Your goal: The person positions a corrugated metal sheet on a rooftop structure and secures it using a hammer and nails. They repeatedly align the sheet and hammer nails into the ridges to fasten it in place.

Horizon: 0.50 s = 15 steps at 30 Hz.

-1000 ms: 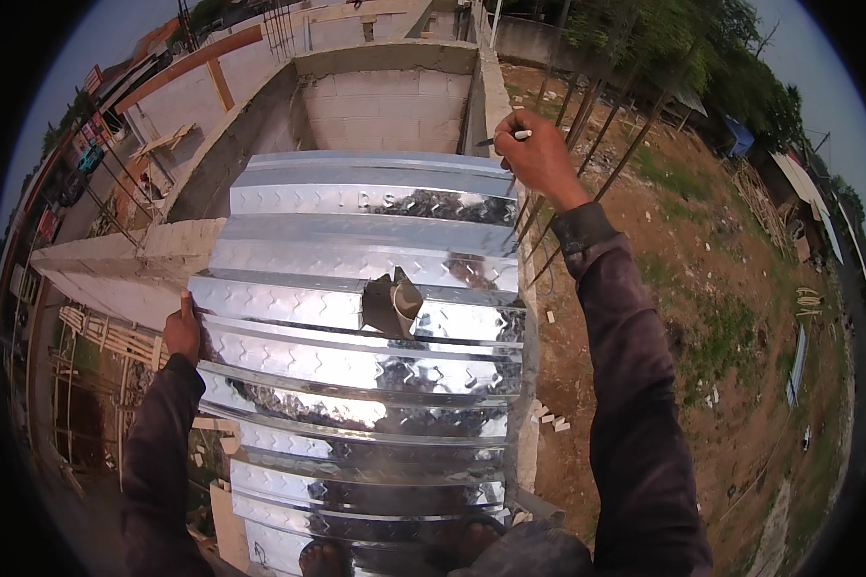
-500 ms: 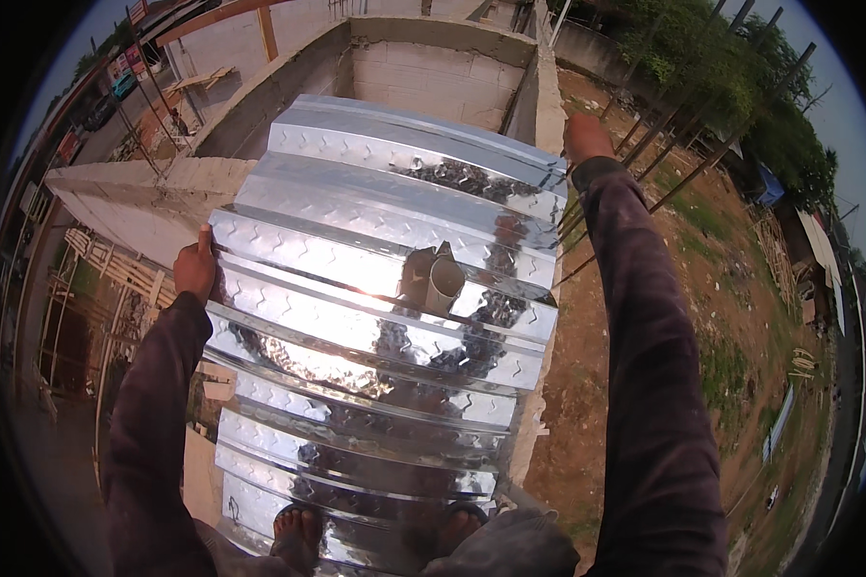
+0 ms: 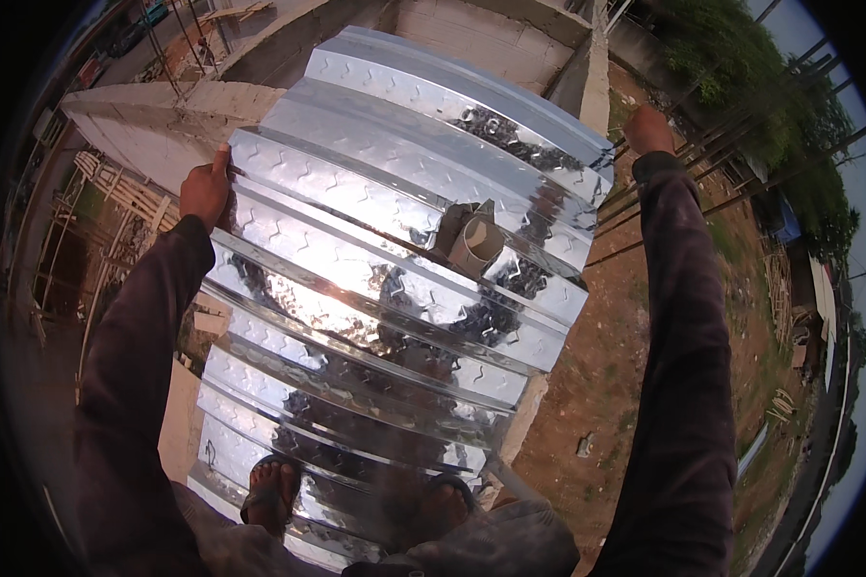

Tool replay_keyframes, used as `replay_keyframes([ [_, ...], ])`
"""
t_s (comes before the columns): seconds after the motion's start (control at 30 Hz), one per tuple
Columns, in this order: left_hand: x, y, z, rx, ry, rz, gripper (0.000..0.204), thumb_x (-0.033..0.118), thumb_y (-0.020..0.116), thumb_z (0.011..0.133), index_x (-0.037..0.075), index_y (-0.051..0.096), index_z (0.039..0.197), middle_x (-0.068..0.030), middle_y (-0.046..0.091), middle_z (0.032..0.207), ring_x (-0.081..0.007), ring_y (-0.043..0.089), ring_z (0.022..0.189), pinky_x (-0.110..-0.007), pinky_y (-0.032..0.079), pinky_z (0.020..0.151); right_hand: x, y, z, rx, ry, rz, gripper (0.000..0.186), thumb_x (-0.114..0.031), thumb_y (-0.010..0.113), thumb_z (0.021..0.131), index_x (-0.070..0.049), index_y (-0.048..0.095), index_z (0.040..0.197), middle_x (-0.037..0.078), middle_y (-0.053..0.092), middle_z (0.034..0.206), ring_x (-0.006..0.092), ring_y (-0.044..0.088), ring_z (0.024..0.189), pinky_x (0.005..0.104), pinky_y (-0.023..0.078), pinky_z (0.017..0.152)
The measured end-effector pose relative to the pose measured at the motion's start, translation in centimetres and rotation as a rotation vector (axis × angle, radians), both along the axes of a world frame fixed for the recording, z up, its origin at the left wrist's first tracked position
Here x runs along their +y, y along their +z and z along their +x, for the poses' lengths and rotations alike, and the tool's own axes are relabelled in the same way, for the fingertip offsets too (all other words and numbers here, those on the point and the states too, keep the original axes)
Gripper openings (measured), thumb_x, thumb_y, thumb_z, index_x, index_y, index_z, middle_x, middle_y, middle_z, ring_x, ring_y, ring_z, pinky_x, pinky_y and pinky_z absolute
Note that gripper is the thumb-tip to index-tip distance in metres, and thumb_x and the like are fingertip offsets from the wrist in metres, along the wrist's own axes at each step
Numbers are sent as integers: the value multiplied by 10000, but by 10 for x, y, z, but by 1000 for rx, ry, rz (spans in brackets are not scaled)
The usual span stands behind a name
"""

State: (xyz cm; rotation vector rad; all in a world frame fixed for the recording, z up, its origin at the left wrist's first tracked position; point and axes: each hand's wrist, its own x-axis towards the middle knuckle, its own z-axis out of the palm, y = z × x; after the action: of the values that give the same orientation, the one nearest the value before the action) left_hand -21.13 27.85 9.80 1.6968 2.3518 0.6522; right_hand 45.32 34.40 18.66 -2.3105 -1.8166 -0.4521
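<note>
A shiny corrugated metal sheet (image 3: 308, 183) spans the gap in front of me, its ribs running left to right. At its left edge my left hand (image 3: 205, 192) is closed, thumb laid along the rim. My right hand (image 3: 649, 130) is closed in a fist just off the sheet's far right corner, beside slanting steel bars (image 3: 712, 135); what its fingers hold is hidden. A short round pipe (image 3: 478, 245) pokes up around the sheet's middle, with a ragged dark piece next to it. My sandalled feet (image 3: 271, 490) stand on the nearer metal sheeting (image 3: 327, 413).
Block walls (image 3: 491, 43) frame a recess at the far side, and another wall (image 3: 164, 111) runs off to the left. Bamboo poles (image 3: 125, 192) lie at lower left. To the right, well below, spreads bare earth (image 3: 625, 337) with grass and trees (image 3: 731, 58).
In the picture, the sheet and pipe now sit higher and more tilted, as my view has shifted. My right hand has moved right, away from the sheet's corner; my left remains at the edge.
</note>
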Motion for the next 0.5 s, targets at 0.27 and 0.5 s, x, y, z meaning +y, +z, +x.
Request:
replay_keyframes([
  [0.27,2,2,-1,-70,12,-35,785,635,321,979,-46,710,977,-311,662,1013,-474,609,1027,-486,448,918,4,0,8,27,13,-49,247,-116,587,828,23,708,993,283,668,1039,439,642,1021,504,518,881],
  [0.5,7,-5,-5,-94,44,-58,784,646,321,976,-32,714,986,-291,669,1030,-466,606,1045,-482,444,930,2,3,0,27,-17,-38,248,-101,593,817,23,708,999,281,667,1049,442,637,1031,504,517,882],
])
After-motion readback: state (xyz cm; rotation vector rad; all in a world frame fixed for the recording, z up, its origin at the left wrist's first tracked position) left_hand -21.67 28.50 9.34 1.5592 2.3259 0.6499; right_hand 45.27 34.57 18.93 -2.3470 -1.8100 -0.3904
